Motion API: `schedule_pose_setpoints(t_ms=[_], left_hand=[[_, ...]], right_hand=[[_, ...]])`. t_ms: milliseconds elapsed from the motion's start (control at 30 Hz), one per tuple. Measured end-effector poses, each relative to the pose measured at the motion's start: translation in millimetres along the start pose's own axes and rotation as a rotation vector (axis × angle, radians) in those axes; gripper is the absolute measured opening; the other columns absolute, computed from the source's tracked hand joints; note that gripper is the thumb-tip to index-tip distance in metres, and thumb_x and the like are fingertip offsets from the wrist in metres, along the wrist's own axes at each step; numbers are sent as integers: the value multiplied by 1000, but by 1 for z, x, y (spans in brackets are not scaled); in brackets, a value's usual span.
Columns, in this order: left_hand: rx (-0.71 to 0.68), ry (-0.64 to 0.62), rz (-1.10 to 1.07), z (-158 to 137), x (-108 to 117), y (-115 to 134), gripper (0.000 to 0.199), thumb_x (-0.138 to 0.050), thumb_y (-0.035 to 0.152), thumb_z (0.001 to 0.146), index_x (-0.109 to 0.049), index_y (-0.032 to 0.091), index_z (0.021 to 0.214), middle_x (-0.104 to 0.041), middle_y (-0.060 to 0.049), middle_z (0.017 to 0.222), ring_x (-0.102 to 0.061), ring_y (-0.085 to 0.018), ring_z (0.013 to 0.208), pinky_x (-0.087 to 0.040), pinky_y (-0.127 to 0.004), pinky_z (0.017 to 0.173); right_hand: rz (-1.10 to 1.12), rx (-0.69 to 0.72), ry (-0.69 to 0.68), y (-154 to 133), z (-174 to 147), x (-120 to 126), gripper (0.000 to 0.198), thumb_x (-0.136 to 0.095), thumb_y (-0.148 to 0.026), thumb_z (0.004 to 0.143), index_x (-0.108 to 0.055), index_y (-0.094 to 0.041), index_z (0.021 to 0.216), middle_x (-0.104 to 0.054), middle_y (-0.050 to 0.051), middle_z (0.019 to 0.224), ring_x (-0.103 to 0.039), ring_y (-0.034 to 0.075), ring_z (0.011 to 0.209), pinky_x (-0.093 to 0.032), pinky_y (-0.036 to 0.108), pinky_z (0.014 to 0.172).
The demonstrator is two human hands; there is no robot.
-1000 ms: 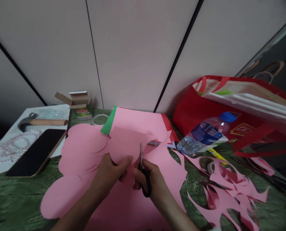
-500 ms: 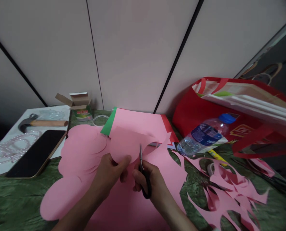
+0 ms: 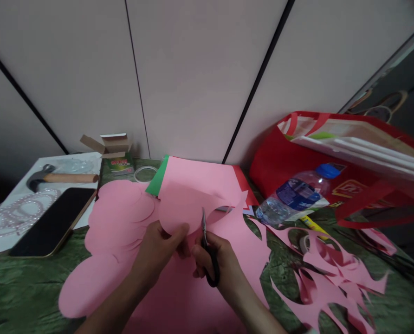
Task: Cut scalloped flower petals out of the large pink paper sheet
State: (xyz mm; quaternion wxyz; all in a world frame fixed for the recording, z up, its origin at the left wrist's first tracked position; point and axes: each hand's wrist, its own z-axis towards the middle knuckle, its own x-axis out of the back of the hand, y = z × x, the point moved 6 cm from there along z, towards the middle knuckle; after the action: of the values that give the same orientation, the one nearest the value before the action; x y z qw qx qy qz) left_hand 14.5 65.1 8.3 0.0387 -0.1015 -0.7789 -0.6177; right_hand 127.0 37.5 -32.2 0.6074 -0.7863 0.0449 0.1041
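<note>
Between thumb and fingers, my left hand pinches the lower edge of a pink paper piece with a rounded outline. My right hand is closed round the black handles of a pair of scissors, blades pointing up. Those blades lie at the right edge of the held paper, near a curved cut. Beneath both hands spreads a large pink sheet. Left of them lies a pile of cut pink paper rounds, overlapping one another. Another pink round lies nearer to me.
Pink paper offcuts lie at the right. A red bag and a water bottle stand behind them. At the left are a phone, a hammer, a bead string and an open small box.
The pink piece and my left fingers have shifted very slightly. The scissors stay at almost the same place, and the surroundings look unchanged.
</note>
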Motion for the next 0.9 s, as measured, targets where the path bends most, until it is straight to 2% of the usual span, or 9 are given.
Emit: schedule_pose_setpoints(t_ms=[367, 567, 700, 800, 900], left_hand=[[9, 2, -63, 0, -2, -2, 29, -56, 30, 71, -57, 14, 46, -59, -1, 43, -55, -13, 43, -42, -21, 45], [15, 4, -60, -2, -2, -2, 37, -57, 37, 70, -53, 15, 41, -54, -1, 39, -52, -14, 42, -42, -24, 46], [16, -9, -72, -3, -4, -1, 36, -57, 31, 68, -50, 16, 37, -51, 0, 34, -50, -13, 37, -40, -24, 43], [15, -67, -110, -4, -10, -1, 26, -57, 27, 67, -56, 15, 44, -53, 0, 35, -47, -13, 34, -37, -23, 37], [22, -62, -104, -4, -10, -1, 24, -57, 27, 67, -59, 13, 47, -55, -1, 37, -48, -12, 36, -37, -22, 37]], right_hand=[[51, 1, -12, 5, 0, 0, 23, -63, -33, 69, -47, -17, 63, -44, -10, 41, -39, 5, 31, -39, 21, 39], [50, 8, -43, 4, -1, -5, 22, -63, -32, 68, -48, -17, 62, -47, -8, 45, -40, 5, 34, -38, 20, 38], [38, 47, -80, -6, -2, -8, 21, -65, -30, 68, -50, -16, 63, -58, -2, 57, -46, 7, 42, -36, 20, 42], [37, 100, -93, -14, -2, -8, 19, -65, -29, 69, -52, -16, 67, -59, -1, 55, -52, 11, 51, -37, 22, 48], [22, 114, -78, -19, -2, -7, 19, -66, -28, 68, -51, -17, 68, -58, -2, 53, -54, 12, 54, -37, 23, 51]])
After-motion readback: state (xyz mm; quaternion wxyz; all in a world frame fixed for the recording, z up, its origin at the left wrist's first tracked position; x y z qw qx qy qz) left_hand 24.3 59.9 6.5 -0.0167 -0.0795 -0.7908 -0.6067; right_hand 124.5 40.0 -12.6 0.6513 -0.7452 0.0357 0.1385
